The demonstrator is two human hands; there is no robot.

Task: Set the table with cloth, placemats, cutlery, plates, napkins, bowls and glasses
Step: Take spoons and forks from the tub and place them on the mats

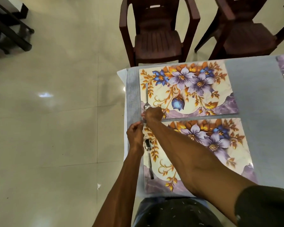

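Already laid: grey cloth (256, 82), floral placemats (203, 89), steel spoons (149, 159). Both hands, right (153, 114) and left (134, 133), pinch unclear cutlery between the mats; plates, napkins, bowls, glasses remain.

Soft, even indoor light fills the room, moderately bright and warm in tone. A small white glare spot shines on the glossy floor (45, 95), hinting at a lamp overhead. Shadows are faint. The wide-angle lens bends the chairs (157, 30) and worktop (261, 89) edges outward. The picture is slightly soft throughout.
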